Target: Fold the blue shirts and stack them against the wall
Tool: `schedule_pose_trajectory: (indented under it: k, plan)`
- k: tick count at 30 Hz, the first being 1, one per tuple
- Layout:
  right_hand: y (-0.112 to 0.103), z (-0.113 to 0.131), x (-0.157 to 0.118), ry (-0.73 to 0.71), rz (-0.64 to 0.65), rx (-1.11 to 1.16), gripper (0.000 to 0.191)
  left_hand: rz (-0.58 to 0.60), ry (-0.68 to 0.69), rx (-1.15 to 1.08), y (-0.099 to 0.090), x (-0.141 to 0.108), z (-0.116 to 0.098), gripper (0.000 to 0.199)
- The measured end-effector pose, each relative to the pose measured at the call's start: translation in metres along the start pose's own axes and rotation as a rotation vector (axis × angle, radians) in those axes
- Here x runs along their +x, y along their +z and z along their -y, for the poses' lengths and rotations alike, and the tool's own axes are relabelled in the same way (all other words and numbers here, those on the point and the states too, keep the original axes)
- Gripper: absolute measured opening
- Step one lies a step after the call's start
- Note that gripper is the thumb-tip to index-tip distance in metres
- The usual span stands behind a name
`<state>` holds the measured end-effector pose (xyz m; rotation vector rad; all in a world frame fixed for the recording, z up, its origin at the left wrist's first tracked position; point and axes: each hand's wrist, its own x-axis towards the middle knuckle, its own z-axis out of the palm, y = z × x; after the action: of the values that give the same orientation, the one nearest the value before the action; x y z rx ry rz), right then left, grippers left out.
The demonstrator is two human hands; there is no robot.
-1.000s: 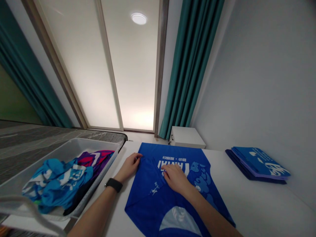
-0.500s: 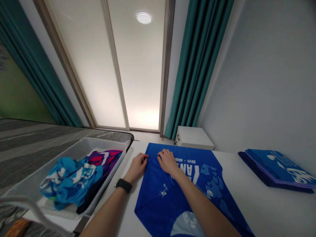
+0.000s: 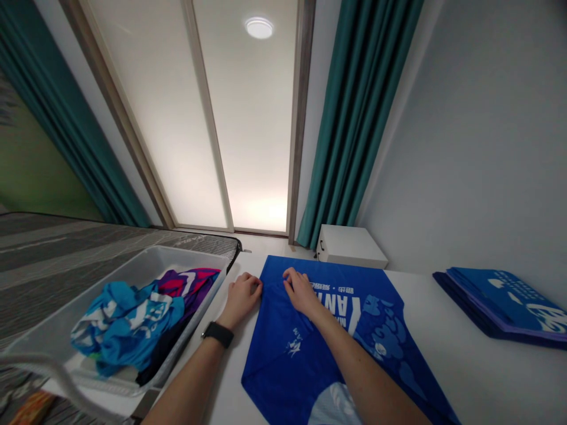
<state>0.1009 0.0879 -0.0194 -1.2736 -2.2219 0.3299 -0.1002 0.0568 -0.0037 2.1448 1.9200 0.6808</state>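
Observation:
A blue sports shirt (image 3: 283, 348) with white lettering and a pale mascot print lies spread on the white table (image 3: 447, 378), one side folded inward. At its far left edge my left hand (image 3: 243, 298), with a dark watch on the wrist, has its thumb and fingers closed on the cloth. My right hand (image 3: 302, 292) rests on the shirt a short way to the right, fingers curled and pinching the fabric near the far edge. Its forearm crosses the shirt and covers part of the print.
On the left stands a clear plastic bin (image 3: 212, 307) holding a crumpled light-blue shirt (image 3: 128, 324) and purple-red clothing (image 3: 190, 286). A stack of folded clothes (image 3: 509, 304) lies at the table's right. Behind are a white cabinet (image 3: 352, 245), teal curtains (image 3: 349, 130) and sliding doors (image 3: 248, 130).
My left hand has shifted slightly left at the shirt's edge. The right hand's fingers have curled in more. The shirt lies almost as before.

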Motion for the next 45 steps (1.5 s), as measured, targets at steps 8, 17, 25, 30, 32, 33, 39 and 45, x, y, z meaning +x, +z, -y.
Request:
schedule_pose_trajectory:
  k: [8,17,25,30,32,33,39,45]
  plan:
    - [-0.002,0.004,-0.001,0.029,0.064,-0.126,0.033,-0.003,-0.024,0.058,0.0,-0.002,-0.005,0.023]
    - [-0.004,0.005,-0.002,0.021,0.053,-0.196,0.029,-0.003,-0.065,0.123,0.001,-0.002,-0.006,0.022]
    - [-0.004,0.006,-0.003,0.012,0.045,-0.204,0.028,-0.048,-0.072,0.153,0.003,-0.003,-0.002,0.02]
    - [-0.005,0.006,-0.004,0.02,0.06,-0.217,0.029,-0.059,-0.092,0.17,0.001,-0.004,-0.003,0.023]
    - [-0.005,0.007,-0.004,0.027,0.057,-0.218,0.029,-0.063,-0.089,0.179,0.0,-0.005,-0.005,0.026]
    - [-0.005,0.007,-0.004,0.032,0.057,-0.222,0.029,-0.065,-0.084,0.189,0.0,-0.006,-0.007,0.028]
    - [-0.011,0.01,-0.002,0.094,0.052,-0.323,0.031,-0.061,-0.064,0.225,-0.002,-0.008,-0.01,0.024]
    - [-0.019,0.021,-0.002,-0.05,0.109,-0.352,0.038,-0.066,-0.09,0.186,0.001,-0.005,-0.005,0.019]
